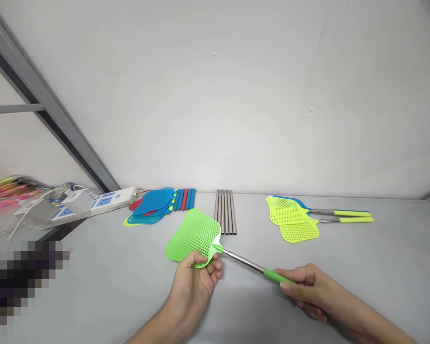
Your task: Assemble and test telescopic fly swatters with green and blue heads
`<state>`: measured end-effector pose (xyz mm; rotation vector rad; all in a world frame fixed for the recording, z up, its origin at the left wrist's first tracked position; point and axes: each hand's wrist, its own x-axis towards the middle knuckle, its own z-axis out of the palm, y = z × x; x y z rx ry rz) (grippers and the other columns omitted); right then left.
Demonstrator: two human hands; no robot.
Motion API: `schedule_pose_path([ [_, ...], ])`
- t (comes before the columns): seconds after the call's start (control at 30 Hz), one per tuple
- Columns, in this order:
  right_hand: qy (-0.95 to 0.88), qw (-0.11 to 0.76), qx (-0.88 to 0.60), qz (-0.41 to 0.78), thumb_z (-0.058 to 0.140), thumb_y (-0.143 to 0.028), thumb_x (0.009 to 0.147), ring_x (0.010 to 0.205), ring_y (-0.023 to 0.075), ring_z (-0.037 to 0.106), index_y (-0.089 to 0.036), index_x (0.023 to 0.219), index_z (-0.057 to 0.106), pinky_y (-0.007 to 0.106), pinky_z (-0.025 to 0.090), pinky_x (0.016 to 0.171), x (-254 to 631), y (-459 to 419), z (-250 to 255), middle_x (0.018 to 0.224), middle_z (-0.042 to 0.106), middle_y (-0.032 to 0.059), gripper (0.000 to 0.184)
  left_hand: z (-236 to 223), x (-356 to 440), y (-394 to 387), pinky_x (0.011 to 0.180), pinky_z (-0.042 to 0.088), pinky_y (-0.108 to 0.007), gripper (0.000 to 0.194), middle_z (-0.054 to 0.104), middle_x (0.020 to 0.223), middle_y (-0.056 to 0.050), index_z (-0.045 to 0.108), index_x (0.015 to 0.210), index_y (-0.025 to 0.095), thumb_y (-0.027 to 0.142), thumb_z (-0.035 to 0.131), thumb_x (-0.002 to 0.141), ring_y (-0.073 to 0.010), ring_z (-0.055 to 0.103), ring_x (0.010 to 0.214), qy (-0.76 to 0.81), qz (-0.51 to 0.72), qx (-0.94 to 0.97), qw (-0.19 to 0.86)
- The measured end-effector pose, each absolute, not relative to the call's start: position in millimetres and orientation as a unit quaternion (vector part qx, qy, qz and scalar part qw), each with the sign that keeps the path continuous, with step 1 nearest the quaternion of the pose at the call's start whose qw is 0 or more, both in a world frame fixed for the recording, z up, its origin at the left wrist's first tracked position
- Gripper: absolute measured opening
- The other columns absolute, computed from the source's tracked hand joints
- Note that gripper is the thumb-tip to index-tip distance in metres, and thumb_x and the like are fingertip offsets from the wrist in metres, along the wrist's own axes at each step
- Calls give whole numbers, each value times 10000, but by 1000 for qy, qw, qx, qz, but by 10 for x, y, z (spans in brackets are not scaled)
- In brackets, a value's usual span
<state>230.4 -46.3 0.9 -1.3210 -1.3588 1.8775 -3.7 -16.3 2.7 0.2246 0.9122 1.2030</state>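
Note:
A green fly swatter (241,259) with a metal rod is held slantwise above the table between my two hands. My left hand (198,279) pinches the lower edge of its perforated head, thumb on top and fingers beneath. Around the green handle at the other end, my right hand (306,291) is closed. Just behind the swatter head lie several metal rods (226,212) side by side. To the left of them are loose blue, red and yellow swatter heads (154,205) in a pile, with a row of blue and red handles (184,199) against it.
Swatters with yellow and blue parts (295,222) lie overlapped at the right. At the left, a white power strip (111,199) with plugged-in adapters (80,200) and cables borders the grey table (111,286). Beyond it are pink and yellow items (10,193). A white wall (229,95) rises behind.

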Motion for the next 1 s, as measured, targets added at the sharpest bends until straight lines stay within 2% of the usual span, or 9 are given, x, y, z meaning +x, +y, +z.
schedule_pose_path([
  [0.33, -495, 232, -490, 679, 602, -462, 740, 405, 22, 217, -206, 1119, 610, 175, 139, 356, 2315, -468, -52, 552, 343, -57, 458, -17, -34, -158, 525, 442, -275, 138, 497, 629, -35, 401, 550, 161, 35, 403, 604, -150, 519, 557, 406, 543, 115, 726],
  [0.5, -498, 223, -499, 673, 606, -471, 729, 400, 23, 229, -200, 1129, 603, 173, 149, 350, 2317, -461, -53, 559, 344, -54, 484, -5, -21, -161, 510, 435, -273, 119, 498, 624, -28, 424, 579, 157, 46, 411, 619, -143, 508, 533, 402, 545, 119, 726],
  [0.6, -492, 224, -500, 676, 604, -479, 727, 399, 25, 235, -192, 1126, 606, 174, 150, 351, 2314, -458, -53, 557, 351, -53, 491, 35, -27, -169, 513, 445, -309, 100, 520, 637, -37, 442, 627, 159, 65, 410, 610, -162, 518, 522, 399, 560, 114, 717],
  [0.73, -486, 245, -492, 680, 593, -450, 750, 392, 24, 230, -179, 1103, 622, 180, 152, 356, 2308, -464, -38, 537, 362, -53, 446, 81, -57, -148, 518, 468, -359, 150, 562, 758, -37, 466, 717, 174, 77, 417, 614, -185, 545, 565, 416, 629, 101, 648],
  [0.83, -482, 254, -488, 682, 588, -433, 759, 394, 26, 227, -180, 1102, 623, 183, 157, 363, 2315, -465, -10, 537, 364, -53, 428, 82, -73, -120, 510, 480, -327, 163, 558, 790, -21, 472, 724, 173, 51, 430, 626, -167, 538, 609, 441, 642, 122, 615],
  [1.0, -493, 257, -500, 664, 593, -449, 745, 418, 37, 242, -193, 1109, 619, 191, 171, 387, 2340, -443, 54, 556, 356, -49, 446, 58, -75, -100, 505, 479, -283, 160, 550, 807, -3, 469, 707, 174, 37, 453, 626, -138, 516, 623, 456, 615, 152, 625],
])
